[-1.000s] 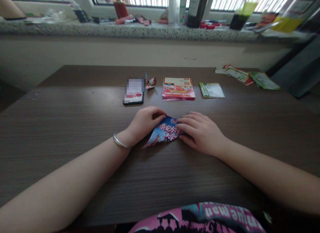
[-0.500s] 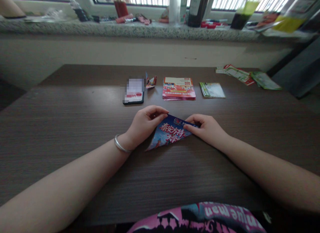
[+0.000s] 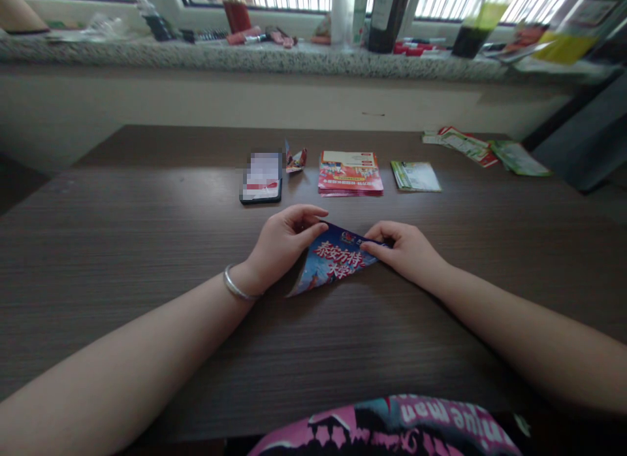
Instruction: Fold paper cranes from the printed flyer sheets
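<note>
A blue printed paper point(image 3: 333, 263), folded into a triangle with white and red lettering, lies on the dark wooden table point(image 3: 122, 234) in front of me. My left hand point(image 3: 281, 244), with a silver bangle on its wrist, pinches the paper's left edge with curled fingers. My right hand point(image 3: 406, 250) pinches the paper's right corner between thumb and fingertips. Both hands rest on the tabletop at the paper's two sides.
Beyond the hands lie a phone point(image 3: 262, 178), a small folded paper figure point(image 3: 295, 159), a stack of red leaflets point(image 3: 349, 173) and a green-white stack point(image 3: 415, 176). More leaflets point(image 3: 482, 149) lie at the far right. A cluttered stone windowsill point(image 3: 274, 56) runs behind.
My right hand, flat on the paper a second ago, drew back to its right corner and closed into a pinch. More of the blue triangle shows now. The left hand stayed nearly still.
</note>
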### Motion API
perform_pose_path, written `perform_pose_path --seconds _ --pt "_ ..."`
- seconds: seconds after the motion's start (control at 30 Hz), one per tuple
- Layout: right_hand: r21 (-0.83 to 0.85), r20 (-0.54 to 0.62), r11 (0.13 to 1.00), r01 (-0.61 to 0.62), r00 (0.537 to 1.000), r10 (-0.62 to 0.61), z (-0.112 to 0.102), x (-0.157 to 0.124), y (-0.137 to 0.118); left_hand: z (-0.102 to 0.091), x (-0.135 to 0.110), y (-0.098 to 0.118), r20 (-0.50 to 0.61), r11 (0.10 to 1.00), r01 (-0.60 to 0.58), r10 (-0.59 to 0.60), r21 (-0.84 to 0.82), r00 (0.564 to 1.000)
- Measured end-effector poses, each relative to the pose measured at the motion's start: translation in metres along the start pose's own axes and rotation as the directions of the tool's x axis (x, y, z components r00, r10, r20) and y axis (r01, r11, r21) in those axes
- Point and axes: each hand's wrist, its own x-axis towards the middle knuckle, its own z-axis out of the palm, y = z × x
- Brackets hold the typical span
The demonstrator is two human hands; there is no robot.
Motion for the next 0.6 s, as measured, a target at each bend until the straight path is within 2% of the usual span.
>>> perform_pose_path --seconds 0.4,0.6 --pt "0.013 -0.008 1.000 0.026 1.000 -0.026 0.0004 0.0018 0.0012 -0.0006 -0.0018 0.0039 0.005 0.999 0.002 -0.003 0.047 1.000" --pt "0.025 -0.006 0.999 0.040 0.999 -0.040 0.0006 0.0030 0.0024 -0.0003 -0.0019 0.0034 -0.002 1.000 0.010 -0.010 0.016 1.000"
